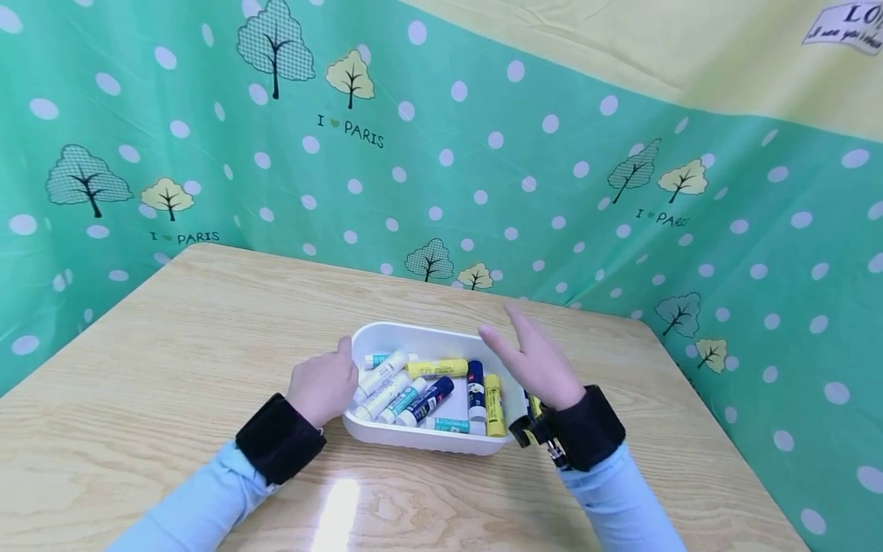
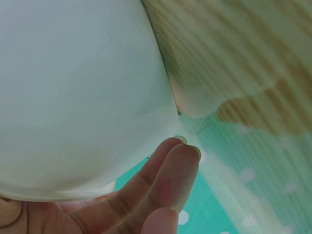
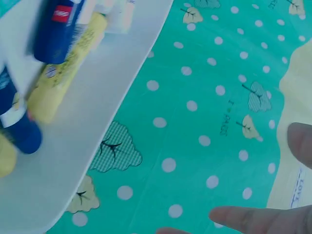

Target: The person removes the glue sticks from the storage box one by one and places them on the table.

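Dotted green curtain [image 1: 386, 192], hung behind; wood-grained counter [image 1: 172, 368] below. Left grip [image 1: 323, 387], bare hand: set against the white tray [image 1: 428, 442] at nine o'clock; how tightly closed cannot be told. Tray, mid-counter, contact beneath uncertain: white glue sticks [image 1: 382, 373] stowed toward nine, blue glue stick [image 1: 476, 389] at three, yellow glue stick [image 1: 494, 406] at four. Right grip [image 1: 541, 364]: fingers spread wide, nothing held, raised near three. Step, as judged: tray being steadied; right fingers probably need to be brought to rim or contents.
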Tool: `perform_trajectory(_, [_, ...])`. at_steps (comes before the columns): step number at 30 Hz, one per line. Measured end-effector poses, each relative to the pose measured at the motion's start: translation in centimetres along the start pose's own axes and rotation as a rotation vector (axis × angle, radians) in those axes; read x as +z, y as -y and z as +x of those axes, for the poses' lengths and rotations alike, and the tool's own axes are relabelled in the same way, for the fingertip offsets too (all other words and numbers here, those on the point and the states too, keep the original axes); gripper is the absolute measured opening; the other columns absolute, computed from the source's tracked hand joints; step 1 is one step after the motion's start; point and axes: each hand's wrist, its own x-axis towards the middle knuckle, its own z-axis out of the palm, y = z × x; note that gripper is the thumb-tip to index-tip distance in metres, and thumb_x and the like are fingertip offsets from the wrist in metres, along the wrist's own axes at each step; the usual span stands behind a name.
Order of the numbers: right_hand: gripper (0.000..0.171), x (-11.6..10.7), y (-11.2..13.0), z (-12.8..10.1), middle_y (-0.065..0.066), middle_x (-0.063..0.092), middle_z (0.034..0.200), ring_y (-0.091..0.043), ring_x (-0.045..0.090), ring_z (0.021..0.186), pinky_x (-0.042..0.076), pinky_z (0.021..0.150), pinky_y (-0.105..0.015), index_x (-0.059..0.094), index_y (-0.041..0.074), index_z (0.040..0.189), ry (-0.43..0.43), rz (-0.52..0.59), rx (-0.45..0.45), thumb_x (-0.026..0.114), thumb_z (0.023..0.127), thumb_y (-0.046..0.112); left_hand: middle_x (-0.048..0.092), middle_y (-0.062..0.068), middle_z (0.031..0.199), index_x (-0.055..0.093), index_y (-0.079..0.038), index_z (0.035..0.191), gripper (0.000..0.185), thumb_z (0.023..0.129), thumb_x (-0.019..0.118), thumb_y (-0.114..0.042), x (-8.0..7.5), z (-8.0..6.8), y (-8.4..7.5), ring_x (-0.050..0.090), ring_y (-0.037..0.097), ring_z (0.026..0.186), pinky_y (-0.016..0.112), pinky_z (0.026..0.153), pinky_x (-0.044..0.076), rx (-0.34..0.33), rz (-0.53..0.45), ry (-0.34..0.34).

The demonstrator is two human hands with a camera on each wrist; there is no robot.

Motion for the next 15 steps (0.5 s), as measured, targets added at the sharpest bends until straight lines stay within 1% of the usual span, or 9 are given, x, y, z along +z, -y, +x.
perform_trajectory(3, [0.073,0.3,1.3,0.9,-0.014,0.036,0.133,-0.029,0.038,0.119,0.034,0.093,-0.045,0.026,0.009,0.134,0.031,-0.020,-0.023,0.035,0.081,0.059,0.052,0.011,0.060,0.035,0.009,0.117,0.039,0.086,0.035,-0.014,0.0,0.0,0.2,0.049,0.021,0.048,0.032,0.040,0.033,-0.003,-0.003,0.007])
perform_trajectory(6, [0.067,0.9,2.2,1.8,-0.015,0.049,0.121,-0.027,0.050,0.105,0.043,0.080,-0.040,0.033,0.010,0.131,0.065,-0.043,-0.020,0.041,0.082,0.055,0.052,0.011,0.059,0.035,0.009,0.118,0.040,0.086,0.035,-0.014,0.1,0.0,0.3,0.048,0.020,0.047,0.031,0.039,0.033,-0.004,-0.007,0.009])
perform_trajectory(8, [0.064,1.4,2.6,2.4,-0.013,0.054,0.112,-0.024,0.054,0.097,0.045,0.073,-0.036,0.036,0.010,0.129,0.094,-0.051,-0.001,0.044,0.081,0.052,0.052,0.010,0.059,0.035,0.009,0.118,0.040,0.086,0.035,-0.015,0.1,0.0,0.3,0.047,0.020,0.046,0.031,0.039,0.032,-0.007,-0.012,0.007])
perform_trajectory(10, [0.061,2.0,2.8,3.0,-0.013,0.056,0.107,-0.022,0.055,0.091,0.045,0.069,-0.033,0.039,0.010,0.127,0.120,-0.064,0.022,0.045,0.081,0.050,0.051,0.010,0.058,0.034,0.009,0.119,0.040,0.086,0.035,-0.015,0.1,0.1,0.3,0.046,0.020,0.046,0.030,0.039,0.032,-0.012,-0.014,0.009])
perform_trajectory(12, [0.059,2.5,2.9,3.6,-0.012,0.057,0.106,-0.020,0.056,0.086,0.045,0.066,-0.031,0.042,0.007,0.124,0.143,-0.081,0.046,0.047,0.081,0.048,0.050,0.009,0.057,0.034,0.008,0.119,0.040,0.086,0.035,-0.015,0.1,0.1,0.3,0.046,0.019,0.046,0.030,0.039,0.032,-0.015,-0.016,0.012])
perform_trajectory(15, [0.055,3.3,2.7,4.2,-0.013,0.055,0.110,-0.022,0.057,0.077,0.047,0.060,-0.030,0.047,0.005,0.118,0.176,-0.080,0.117,0.049,0.081,0.045,0.049,0.008,0.057,0.035,0.008,0.118,0.040,0.086,0.035,-0.015,0.2,0.2,0.4,0.046,0.019,0.046,0.030,0.039,0.032,-0.013,-0.015,0.010])
